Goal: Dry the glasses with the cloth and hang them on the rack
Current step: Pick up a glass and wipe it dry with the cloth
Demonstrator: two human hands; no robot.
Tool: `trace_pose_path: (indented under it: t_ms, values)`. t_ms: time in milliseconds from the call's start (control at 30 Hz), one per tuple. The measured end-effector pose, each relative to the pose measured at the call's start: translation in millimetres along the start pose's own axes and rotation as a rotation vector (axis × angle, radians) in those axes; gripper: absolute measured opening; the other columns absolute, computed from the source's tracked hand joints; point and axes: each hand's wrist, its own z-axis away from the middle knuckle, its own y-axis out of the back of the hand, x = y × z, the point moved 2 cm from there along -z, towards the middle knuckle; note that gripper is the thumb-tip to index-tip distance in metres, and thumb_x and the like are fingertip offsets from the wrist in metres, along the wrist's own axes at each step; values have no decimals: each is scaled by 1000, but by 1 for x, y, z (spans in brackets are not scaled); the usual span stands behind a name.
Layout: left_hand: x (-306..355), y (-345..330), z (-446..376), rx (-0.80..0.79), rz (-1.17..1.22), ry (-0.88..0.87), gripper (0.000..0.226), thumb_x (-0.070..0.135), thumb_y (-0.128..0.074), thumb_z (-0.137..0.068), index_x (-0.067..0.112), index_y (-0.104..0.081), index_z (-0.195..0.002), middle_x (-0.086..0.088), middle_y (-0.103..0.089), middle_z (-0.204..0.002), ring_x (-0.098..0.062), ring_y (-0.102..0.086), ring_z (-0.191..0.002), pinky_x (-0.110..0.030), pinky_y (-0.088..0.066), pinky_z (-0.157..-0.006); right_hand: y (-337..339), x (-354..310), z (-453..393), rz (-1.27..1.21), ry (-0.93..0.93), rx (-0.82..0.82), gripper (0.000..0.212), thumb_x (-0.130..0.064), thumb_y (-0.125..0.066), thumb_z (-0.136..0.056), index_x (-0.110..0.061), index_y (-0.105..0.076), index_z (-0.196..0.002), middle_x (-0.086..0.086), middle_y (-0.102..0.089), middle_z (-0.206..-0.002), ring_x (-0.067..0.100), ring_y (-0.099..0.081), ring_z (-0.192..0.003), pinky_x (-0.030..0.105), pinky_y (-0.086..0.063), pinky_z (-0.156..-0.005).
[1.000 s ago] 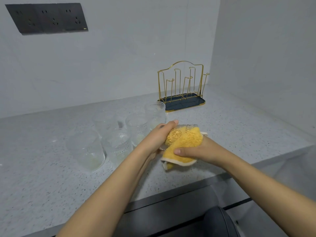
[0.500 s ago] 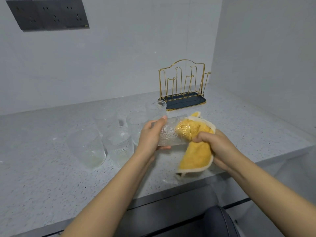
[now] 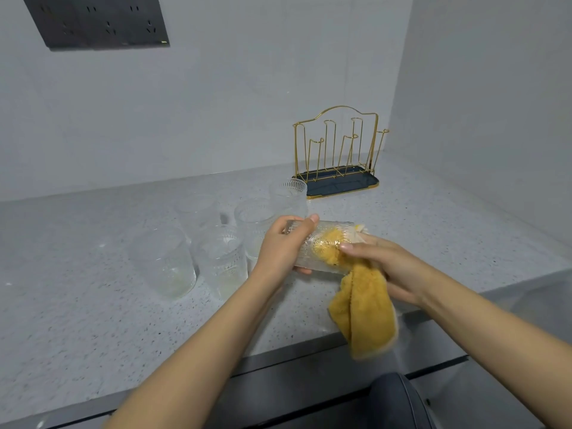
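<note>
Glass with cloth stuffed inside

Pale grey walls meet in a corner behind a speckled countertop; dark socket panel upper left

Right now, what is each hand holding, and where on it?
The left hand grips the glass around its base end. The right hand holds the yellow cloth, pushing part of it into the glass mouth.

A patterned clear glass is held sideways, gripped at its base by the left fingers; a yellow cloth is stuffed in, hanging below the right fingers.
</note>
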Motion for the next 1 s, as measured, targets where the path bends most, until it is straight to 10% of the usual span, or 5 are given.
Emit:
trace_pose_path:
  t_ms: [800, 1000]
  values:
    - [7, -4, -1, -358, -113, 374, 42, 55, -56, -91, 14, -66, -96, 1, -74, -66, -16, -72, -57, -30, -58, -48, -13, 8, -11, 871, 42, -17, 44, -7, -76, -71, -31, -57, -104, -4, -68, -97, 7, -64, -88, 20, -53, -76]
    - [-7, 6, 10, -348, -189, -207, 46, 63, -46, -86, 40, -49, -126, 16, -56, -117, -5, -59, -109, -15, -47, -83, -4, 3, -12, 122, -63, -17, 41, 14, -65, -63, -9, -64, -98, 8, -68, -84, 21, -66, -77, 26, -56, -67]
